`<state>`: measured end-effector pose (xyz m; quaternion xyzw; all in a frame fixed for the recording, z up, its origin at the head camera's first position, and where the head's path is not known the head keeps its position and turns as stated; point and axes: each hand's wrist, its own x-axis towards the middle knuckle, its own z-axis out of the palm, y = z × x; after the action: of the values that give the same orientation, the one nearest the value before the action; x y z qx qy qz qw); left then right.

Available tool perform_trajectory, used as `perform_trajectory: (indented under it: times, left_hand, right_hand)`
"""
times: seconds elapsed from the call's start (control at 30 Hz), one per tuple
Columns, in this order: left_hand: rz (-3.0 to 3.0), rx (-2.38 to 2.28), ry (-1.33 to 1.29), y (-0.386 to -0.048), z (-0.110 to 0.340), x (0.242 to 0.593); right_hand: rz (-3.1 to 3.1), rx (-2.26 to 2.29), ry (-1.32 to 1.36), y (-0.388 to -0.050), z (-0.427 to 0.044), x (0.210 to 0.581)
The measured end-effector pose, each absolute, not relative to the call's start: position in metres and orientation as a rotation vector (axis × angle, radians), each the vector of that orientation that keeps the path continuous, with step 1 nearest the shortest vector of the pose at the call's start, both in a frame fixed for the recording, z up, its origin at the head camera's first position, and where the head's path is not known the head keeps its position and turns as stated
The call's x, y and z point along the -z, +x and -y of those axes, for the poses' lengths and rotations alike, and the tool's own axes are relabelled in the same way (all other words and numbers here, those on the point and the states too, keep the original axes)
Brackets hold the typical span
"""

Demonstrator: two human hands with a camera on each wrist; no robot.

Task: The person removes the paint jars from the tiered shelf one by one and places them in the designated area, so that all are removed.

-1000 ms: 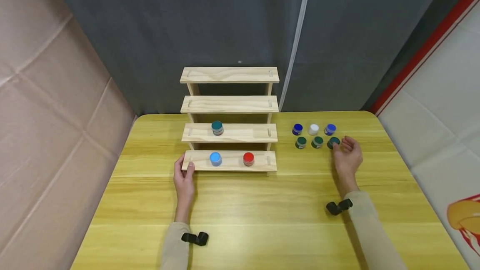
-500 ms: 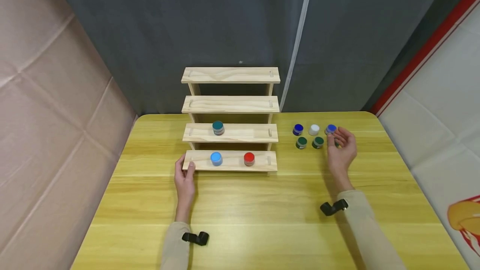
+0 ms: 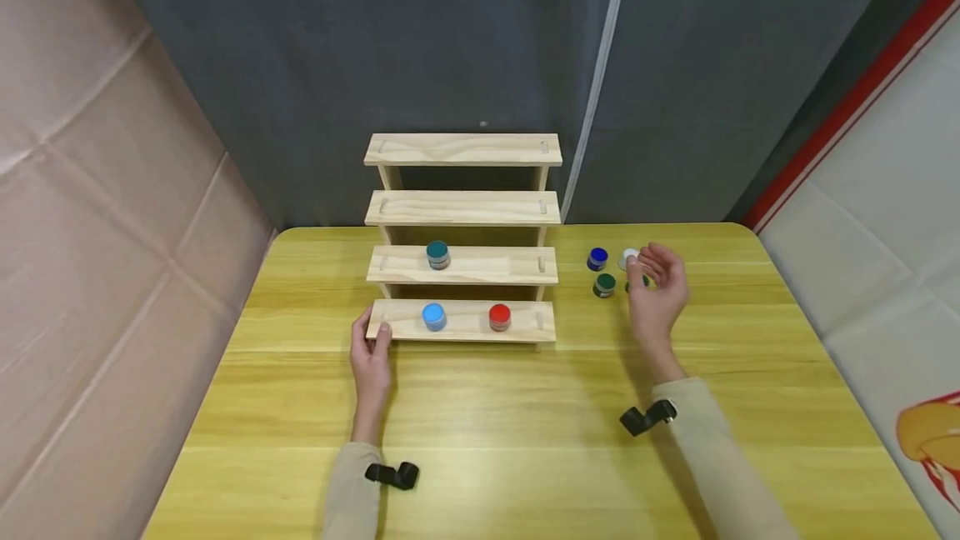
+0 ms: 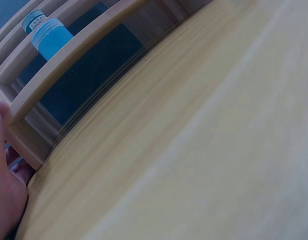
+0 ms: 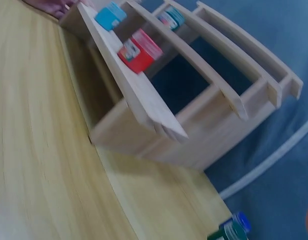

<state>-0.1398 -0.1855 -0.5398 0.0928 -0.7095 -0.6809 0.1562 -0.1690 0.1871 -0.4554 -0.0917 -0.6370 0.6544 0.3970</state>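
Right hand (image 3: 658, 298) at the jars, can't tell if it's pinching one. White jar (image 3: 626, 258) part-hidden beyond its thumb, dark blue jar (image 3: 597, 258) left. Wooden rack (image 3: 463, 208) farther left, boards running left-right; left hand (image 3: 371, 361) nearer, gripping rack's end.

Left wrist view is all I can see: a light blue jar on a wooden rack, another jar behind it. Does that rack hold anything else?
Observer: Yes, the head view shows a red jar on the lowest shelf, to the right of the light blue jar.
Operator: And the person's other hand, where's that?
Observer: The right hand is off to the right of the wooden rack, beside a white jar.
Operator: Any more jars over there?
Observer: Nearest the rack, a dark blue jar stands behind a dark green jar.
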Motion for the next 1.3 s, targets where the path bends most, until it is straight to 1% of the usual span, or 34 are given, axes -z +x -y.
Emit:
perform_trajectory:
  times: [0.17, 0.83, 1.2, 1.3]
  left_hand:
    - [2.017, 1.961, 0.269, -0.140, 0.186, 0.542]
    - [2.038, 1.954, 0.275, -0.138, 0.185, 0.537]
    - [2.022, 1.966, 0.257, -0.141, 0.185, 0.540]
    - [2.023, 1.949, 0.263, -0.145, 0.188, 0.555]
  right_hand:
    - [1.661, -1.652, -0.135, -0.168, -0.172, 0.455]
    - [1.864, -1.685, 0.012, -0.160, -0.117, 0.439]
    - [1.956, -1.679, 0.119, -0.163, -0.090, 0.433]
    - [1.973, -1.659, 0.139, -0.172, -0.087, 0.446]
